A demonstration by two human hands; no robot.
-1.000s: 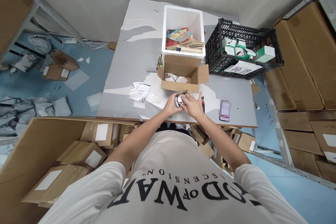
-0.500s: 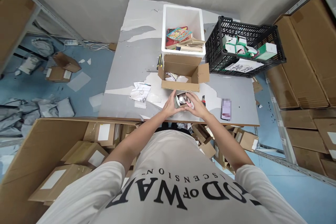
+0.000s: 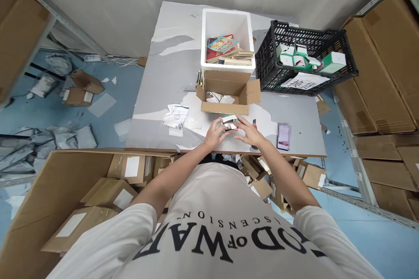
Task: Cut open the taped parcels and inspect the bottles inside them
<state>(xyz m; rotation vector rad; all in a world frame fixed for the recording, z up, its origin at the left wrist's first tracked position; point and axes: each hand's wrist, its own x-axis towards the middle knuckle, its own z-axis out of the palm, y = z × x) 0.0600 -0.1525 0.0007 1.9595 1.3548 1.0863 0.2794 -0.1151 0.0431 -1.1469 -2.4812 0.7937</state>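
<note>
Between my two hands, at the near edge of the table, is a small white and green box [image 3: 229,119] with its top flaps raised. My left hand [image 3: 214,134] grips its left side. On its right side my right hand [image 3: 248,132] has its fingers curled round the flaps. What lies inside the box is too small to make out. Just beyond it stands an open brown carton [image 3: 225,107] with crumpled paper [image 3: 214,96] in it. A red and black tool [image 3: 254,124], partly hidden, lies by my right hand.
A white foam box [image 3: 205,39] with books stands behind the carton. To its right is a black crate [image 3: 266,59] holding green and white boxes. A phone [image 3: 283,136] lies at the right, crumpled paper packaging [image 3: 176,116] at the left. Below left, a large carton [image 3: 36,192] holds parcels.
The small box's flaps now stand up, and the round shiny thing seen in it before no longer shows. Both hands have shifted slightly on the box. The view has moved a little.
</note>
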